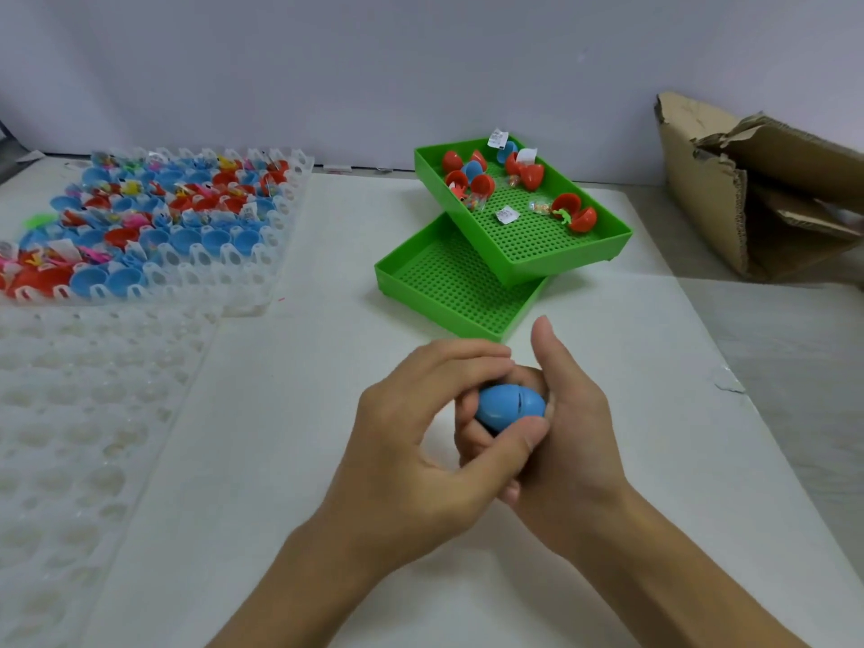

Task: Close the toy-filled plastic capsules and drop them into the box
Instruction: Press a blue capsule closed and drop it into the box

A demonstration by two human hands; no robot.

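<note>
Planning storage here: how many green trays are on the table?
2. The upper tray holds open capsules and lies askew on the lower tray, beyond both hands.

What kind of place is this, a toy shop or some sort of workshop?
Probably a small packing workbench, not a shop: a clear slotted tray holds rows of open capsules, green trays hold more, and a torn cardboard box waits nearby.

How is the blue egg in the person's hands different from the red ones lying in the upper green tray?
The blue capsule looks closed, its two halves meeting at a seam; the red capsules lie open, with toys and paper slips beside them. The blue one is gripped between the left hand and right hand; the red ones lie loose in the upper green tray. Both are egg-shaped plastic shells.
</note>
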